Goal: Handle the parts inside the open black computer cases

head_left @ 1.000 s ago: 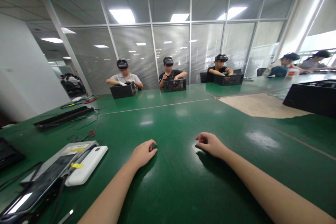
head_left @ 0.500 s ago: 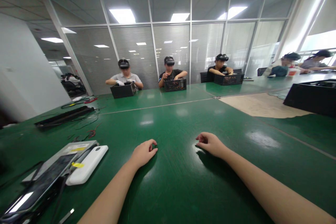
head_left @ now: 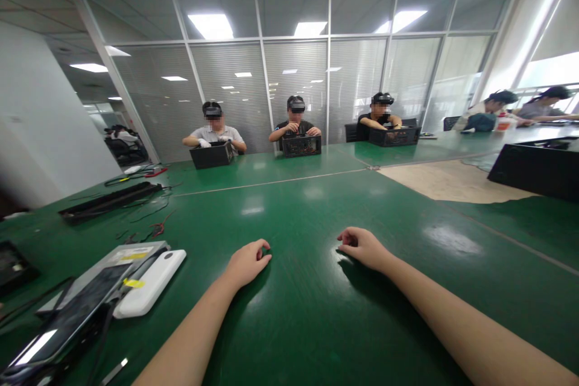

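Observation:
My left hand (head_left: 248, 262) rests on the green tabletop (head_left: 298, 295) with loosely curled fingers. A gap shows between its thumb and forefinger, and it holds nothing. Across from it, to the right, my right hand (head_left: 362, 247) is also on or just over the table, fingers bent inward and thumb apart from them, with nothing in it. Bare table lies between the two hands. Left of my left forearm are a white power bank (head_left: 151, 283) and a dark-screened phone (head_left: 75, 313) with black cables.
A long black casing (head_left: 111, 202) and loose wires (head_left: 158, 229) lie at the left. Opposite, three people work at black computer cases (head_left: 302, 146). To the right are a brown sheet (head_left: 452, 181) and a large black case (head_left: 538, 170).
My hands have stayed in place. The middle person opposite has brought both hands over the case and bent the head. A dark object now shows at the left edge.

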{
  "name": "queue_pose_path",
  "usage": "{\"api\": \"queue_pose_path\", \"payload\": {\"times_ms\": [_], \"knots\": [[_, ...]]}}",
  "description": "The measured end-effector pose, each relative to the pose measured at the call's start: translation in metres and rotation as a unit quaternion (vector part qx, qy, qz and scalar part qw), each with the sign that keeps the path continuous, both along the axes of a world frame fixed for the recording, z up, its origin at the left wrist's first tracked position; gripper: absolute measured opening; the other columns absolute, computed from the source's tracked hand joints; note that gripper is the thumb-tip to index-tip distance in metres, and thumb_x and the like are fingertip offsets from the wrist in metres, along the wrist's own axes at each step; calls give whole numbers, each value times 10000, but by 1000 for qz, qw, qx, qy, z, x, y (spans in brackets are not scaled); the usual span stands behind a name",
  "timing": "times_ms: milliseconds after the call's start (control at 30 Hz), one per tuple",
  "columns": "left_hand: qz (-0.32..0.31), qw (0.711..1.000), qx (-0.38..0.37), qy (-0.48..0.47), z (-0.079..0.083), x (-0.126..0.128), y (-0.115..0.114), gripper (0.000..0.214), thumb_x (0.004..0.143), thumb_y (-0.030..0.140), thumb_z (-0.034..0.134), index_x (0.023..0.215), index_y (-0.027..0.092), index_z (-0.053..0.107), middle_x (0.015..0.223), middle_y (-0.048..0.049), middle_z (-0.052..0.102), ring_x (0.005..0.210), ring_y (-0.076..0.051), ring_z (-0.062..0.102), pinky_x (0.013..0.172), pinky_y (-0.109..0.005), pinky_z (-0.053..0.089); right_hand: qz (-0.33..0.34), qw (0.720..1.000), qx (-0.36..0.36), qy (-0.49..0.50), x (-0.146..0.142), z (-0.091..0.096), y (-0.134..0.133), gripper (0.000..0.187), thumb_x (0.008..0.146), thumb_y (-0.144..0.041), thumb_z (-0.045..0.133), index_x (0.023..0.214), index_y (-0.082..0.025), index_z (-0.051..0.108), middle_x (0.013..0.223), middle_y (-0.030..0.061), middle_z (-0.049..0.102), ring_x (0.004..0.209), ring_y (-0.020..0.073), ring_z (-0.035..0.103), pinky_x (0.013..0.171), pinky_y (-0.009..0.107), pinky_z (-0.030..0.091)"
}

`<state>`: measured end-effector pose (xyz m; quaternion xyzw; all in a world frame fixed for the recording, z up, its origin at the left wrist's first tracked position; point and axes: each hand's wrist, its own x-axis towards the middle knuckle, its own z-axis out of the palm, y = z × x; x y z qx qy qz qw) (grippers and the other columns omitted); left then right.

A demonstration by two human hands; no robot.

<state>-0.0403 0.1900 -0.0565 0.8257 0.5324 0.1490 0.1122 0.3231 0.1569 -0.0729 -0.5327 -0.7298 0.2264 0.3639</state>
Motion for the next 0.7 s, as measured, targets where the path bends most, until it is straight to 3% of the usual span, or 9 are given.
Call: {"api": "queue_pose_path", "payload": {"times_ms": [700], "knots": [[2,1000,4,6,0,0,-1,261,831,388,492,1025,240,587,774,-6,595,698,-148,538,597,-240,305,2,1000,2,1,-1,-3,1,165,736,-319,644,778,-173,582,790,23,635,676,133,557,630,265,441]]}}
